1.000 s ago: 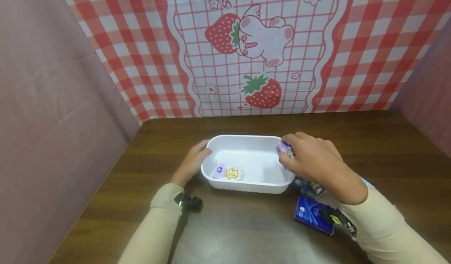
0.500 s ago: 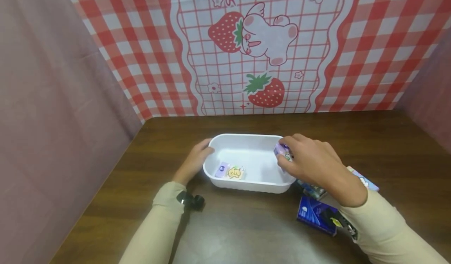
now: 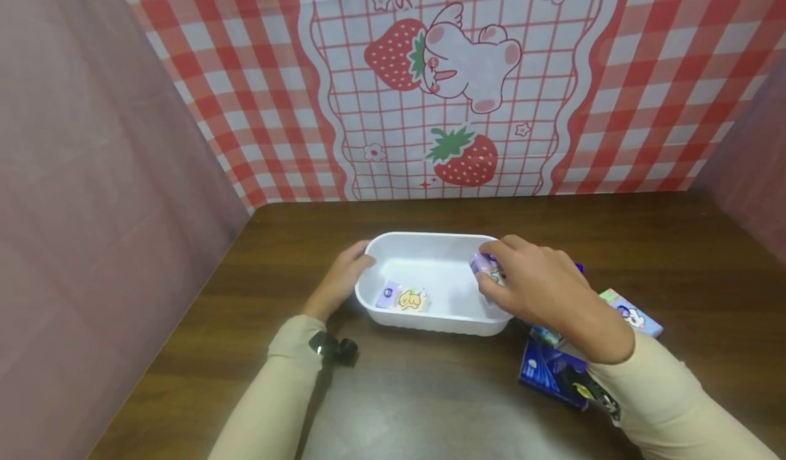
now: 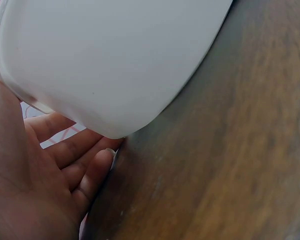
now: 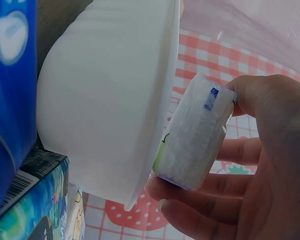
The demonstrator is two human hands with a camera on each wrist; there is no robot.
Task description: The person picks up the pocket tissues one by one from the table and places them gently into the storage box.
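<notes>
Beyond one oblong, round-ended white plastic tub (image 3: 432, 322), we see one red-and-white checked cloth (image 3: 473, 71) printed with strawberries. Two dusty-pink fabric panels (image 3: 117, 173) flank it, far left and far right of the tub. Beneath the tub lies one brown wood-grain table (image 3: 393, 398). Two cream sleeves (image 3: 264, 392) reach in from the near side, one to the left of the tub and one to its right.

We count two hands. The left hand (image 3: 338, 276) grips the tub's left end, thumb over the rim and fingers outside. The right hand (image 3: 540, 279), at the tub's right end, grasps one pack between thumb and fingers.

To the right of the tub we count at least three items: one flat glossy blue box (image 3: 546, 368), nearest us; one multicoloured box with a barcode (image 5: 42, 192), partly hidden beneath the right hand; and one pastel box with a white cartoon figure (image 3: 635, 313), farther right.

The tub contains one small lilac-and-cream pack with a yellow cartoon print (image 3: 402, 297), lying near its front-left wall. The similar small lilac wrapped pack (image 3: 483, 267) in our right hand is tilted over the tub's right end; we cannot tell whether it touches the rim.
</notes>
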